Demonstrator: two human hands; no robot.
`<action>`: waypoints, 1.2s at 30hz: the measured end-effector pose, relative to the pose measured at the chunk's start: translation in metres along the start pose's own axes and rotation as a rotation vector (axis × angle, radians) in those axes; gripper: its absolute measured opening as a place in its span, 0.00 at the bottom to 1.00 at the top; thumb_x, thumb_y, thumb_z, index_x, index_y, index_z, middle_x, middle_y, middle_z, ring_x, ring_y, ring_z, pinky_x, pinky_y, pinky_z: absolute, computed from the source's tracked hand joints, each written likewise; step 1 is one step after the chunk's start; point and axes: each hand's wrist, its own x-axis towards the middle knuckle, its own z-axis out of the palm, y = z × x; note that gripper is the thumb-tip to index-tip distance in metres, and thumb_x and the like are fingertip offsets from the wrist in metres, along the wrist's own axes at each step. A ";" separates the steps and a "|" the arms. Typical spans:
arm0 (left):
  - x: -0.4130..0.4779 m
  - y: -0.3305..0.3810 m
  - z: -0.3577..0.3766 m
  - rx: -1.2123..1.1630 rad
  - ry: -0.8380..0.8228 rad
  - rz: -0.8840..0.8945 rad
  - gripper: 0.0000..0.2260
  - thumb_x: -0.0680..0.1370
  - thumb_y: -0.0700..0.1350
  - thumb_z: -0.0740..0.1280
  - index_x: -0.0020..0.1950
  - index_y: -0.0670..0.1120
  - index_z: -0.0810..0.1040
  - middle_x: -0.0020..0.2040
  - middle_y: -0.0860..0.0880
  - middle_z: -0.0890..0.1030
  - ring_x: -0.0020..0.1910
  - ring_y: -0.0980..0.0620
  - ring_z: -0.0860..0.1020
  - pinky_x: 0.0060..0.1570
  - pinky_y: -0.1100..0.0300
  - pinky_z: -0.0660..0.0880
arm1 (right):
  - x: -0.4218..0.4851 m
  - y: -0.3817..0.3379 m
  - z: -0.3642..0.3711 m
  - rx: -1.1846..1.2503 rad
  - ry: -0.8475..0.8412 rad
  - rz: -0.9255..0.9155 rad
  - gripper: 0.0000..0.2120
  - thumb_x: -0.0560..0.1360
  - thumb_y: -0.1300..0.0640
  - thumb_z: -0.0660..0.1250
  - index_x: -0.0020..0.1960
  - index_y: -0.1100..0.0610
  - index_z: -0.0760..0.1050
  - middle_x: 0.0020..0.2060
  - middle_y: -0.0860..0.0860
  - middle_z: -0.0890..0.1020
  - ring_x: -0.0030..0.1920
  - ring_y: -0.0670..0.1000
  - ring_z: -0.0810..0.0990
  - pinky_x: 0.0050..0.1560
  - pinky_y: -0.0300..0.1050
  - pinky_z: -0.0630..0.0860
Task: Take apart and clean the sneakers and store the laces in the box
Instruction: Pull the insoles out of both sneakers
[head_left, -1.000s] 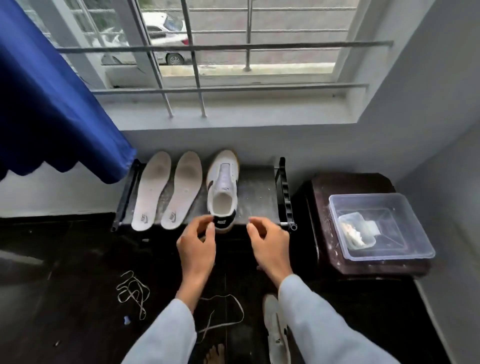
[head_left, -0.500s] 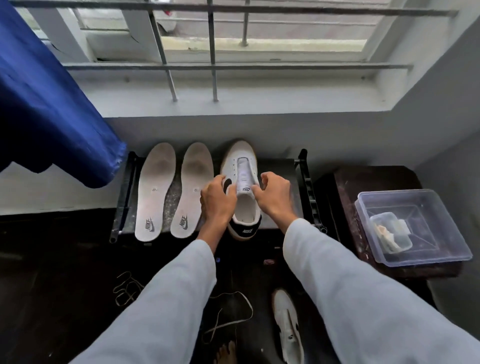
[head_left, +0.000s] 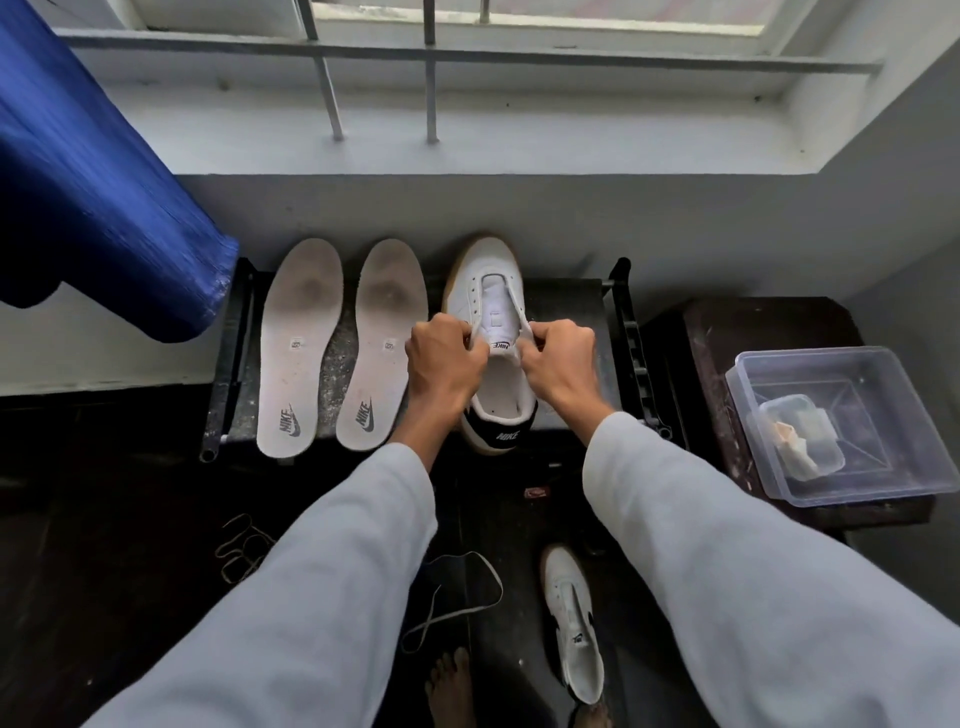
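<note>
Moved: left hand (head_left: 447, 364) and right hand (head_left: 558, 364) brought from before the heel onto the sneaker (head_left: 483, 270).
Left hand: left eyelet flap pinched.
Right hand: right flap pinched.
Sneaker: unlaced, on rack (head_left: 571, 296), beside insoles (head_left: 298, 343).
Second sneaker (head_left: 574, 623): on floor.
Laces (head_left: 500, 590): loose on floor.
Box (head_left: 810, 356): on stand (head_left: 753, 322), right.

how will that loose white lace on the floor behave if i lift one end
The thin white lace lies in slack loops on the dark floor, so it will probably hang limp and trail. It looks very light for its length.
</note>
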 end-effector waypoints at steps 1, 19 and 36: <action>-0.002 0.001 -0.003 -0.014 -0.002 -0.006 0.11 0.74 0.47 0.67 0.38 0.41 0.84 0.34 0.41 0.82 0.33 0.44 0.75 0.35 0.56 0.68 | -0.001 0.000 -0.002 0.006 0.004 0.000 0.11 0.75 0.57 0.65 0.41 0.60 0.83 0.31 0.57 0.82 0.34 0.58 0.79 0.37 0.50 0.77; -0.212 0.012 -0.047 -0.399 0.096 -0.011 0.08 0.73 0.48 0.74 0.51 0.50 0.87 0.41 0.60 0.85 0.37 0.65 0.83 0.36 0.69 0.78 | -0.204 0.048 -0.087 0.305 0.036 -0.052 0.10 0.77 0.52 0.70 0.46 0.58 0.84 0.34 0.53 0.83 0.36 0.52 0.81 0.37 0.53 0.77; -0.408 -0.097 0.136 -0.371 -0.118 -0.411 0.12 0.70 0.43 0.77 0.53 0.50 0.86 0.47 0.59 0.86 0.48 0.68 0.81 0.46 0.74 0.77 | -0.344 0.282 0.030 0.244 -0.195 0.211 0.11 0.75 0.58 0.73 0.56 0.48 0.84 0.35 0.40 0.82 0.39 0.41 0.81 0.39 0.29 0.73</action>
